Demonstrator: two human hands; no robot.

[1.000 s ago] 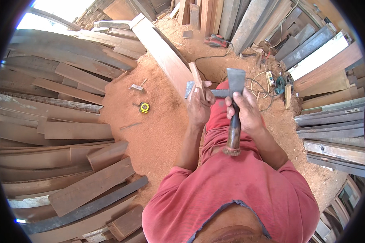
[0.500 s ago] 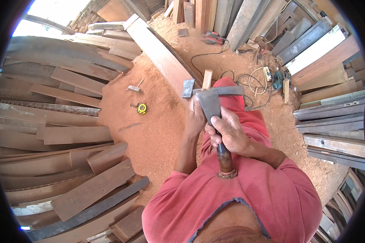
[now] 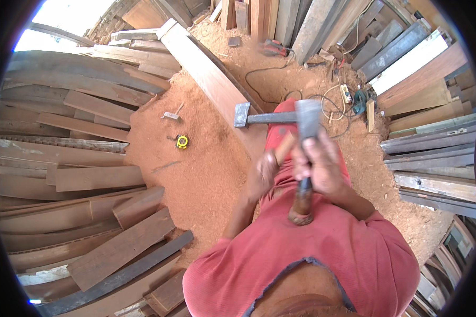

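Note:
My left hand is closed around the light wooden handle of a hammer. Its long dark metal head lies crosswise above my lap, with a square face at the left end. In my right hand, blurred by motion, is a wide chisel. The flat grey blade points away from me and overlaps the right part of the hammer head. Its worn wooden handle comes back against my red shirt. Beyond the hammer, a long pale plank runs away to the upper left.
Sawdust covers the floor, where a yellow tape measure and a small metal-ended tool lie. Stacked boards line the left. Power tools, cables and a power strip lie ahead to the right, near leaning timber.
The chisel has moved right, its blade now further along the hammer head. My left hand has come slightly nearer to me, and the hammer has tilted so its handle shows.

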